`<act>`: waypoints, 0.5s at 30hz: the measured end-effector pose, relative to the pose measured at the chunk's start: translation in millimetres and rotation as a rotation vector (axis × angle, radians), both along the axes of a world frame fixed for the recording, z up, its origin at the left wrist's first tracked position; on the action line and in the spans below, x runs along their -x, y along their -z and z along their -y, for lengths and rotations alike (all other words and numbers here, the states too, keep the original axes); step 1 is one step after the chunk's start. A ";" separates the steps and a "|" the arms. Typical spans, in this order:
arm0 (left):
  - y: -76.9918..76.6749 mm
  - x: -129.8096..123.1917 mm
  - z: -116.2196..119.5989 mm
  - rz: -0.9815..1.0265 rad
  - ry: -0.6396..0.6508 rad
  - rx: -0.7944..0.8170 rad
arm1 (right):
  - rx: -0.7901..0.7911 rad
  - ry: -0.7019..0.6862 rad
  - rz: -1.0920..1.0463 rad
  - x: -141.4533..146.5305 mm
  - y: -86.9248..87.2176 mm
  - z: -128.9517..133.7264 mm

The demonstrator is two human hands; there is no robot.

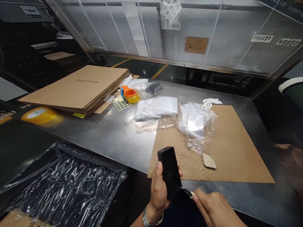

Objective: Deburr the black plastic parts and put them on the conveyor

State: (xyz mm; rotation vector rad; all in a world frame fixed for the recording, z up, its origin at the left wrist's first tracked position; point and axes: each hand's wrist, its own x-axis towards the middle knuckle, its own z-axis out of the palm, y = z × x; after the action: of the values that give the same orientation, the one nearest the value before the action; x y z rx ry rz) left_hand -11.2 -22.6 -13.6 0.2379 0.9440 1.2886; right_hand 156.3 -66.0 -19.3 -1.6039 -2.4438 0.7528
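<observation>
My left hand is wrapped round a black, hollow, oblong plastic case, tilted upright with its long side facing me. A small hole shows in its top end. My right hand pinches a slim knife-like tool with a pale thin tip. That tip touches the lower right edge of the case, or comes very close to it. Both hands are in front of the table's near edge, by a sheet of cardboard. A beige, wedge-shaped piece lies on the cardboard.
Clear bags with white sleeves lie mid-table, near a white glove. Stacked cardboard sheets, a yellow tape roll and an orange-and-yellow tape dispenser are at left. A black-lined bin stands at lower left.
</observation>
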 end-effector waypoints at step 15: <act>10.4 -11.5 -13.4 0.259 0.354 0.335 | 0.264 0.204 -0.568 -1.3 -13.5 -12.8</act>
State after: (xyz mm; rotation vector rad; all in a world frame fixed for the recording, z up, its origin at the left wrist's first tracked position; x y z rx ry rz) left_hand 0.3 -9.2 -24.0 -0.0255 0.8356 0.7990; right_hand 157.5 -53.2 -5.8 -1.4271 -1.8127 1.3189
